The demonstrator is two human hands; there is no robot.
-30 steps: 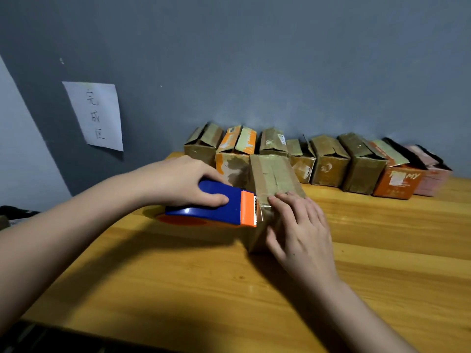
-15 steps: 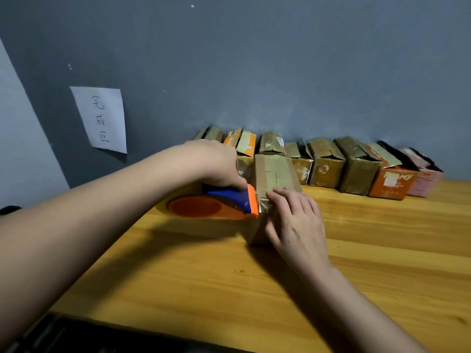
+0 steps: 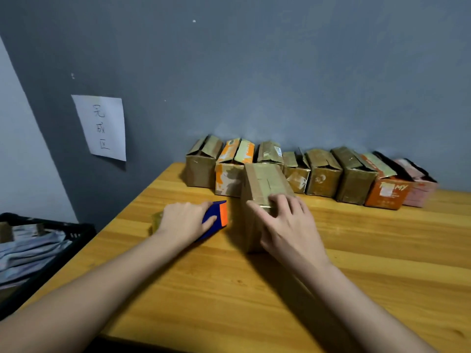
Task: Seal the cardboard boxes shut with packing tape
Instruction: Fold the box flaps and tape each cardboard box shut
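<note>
A brown cardboard box with tape along its top lies lengthwise on the wooden table. My right hand grips its near end, fingers curled over the top edge and thumb on the left side. My left hand holds the blue and orange tape dispenser, which sits down on the table just left of the box, a small gap apart. A bit of the tape roll shows behind my left hand.
Several cardboard boxes stand in a row along the grey wall, some with flaps up. A paper sign hangs on the wall at left. A black crate with cloth sits beside the table's left edge.
My left hand has pulled the dispenser away from the box's near end and lowered it to the table on the left. My right hand stays on the box's near end.
</note>
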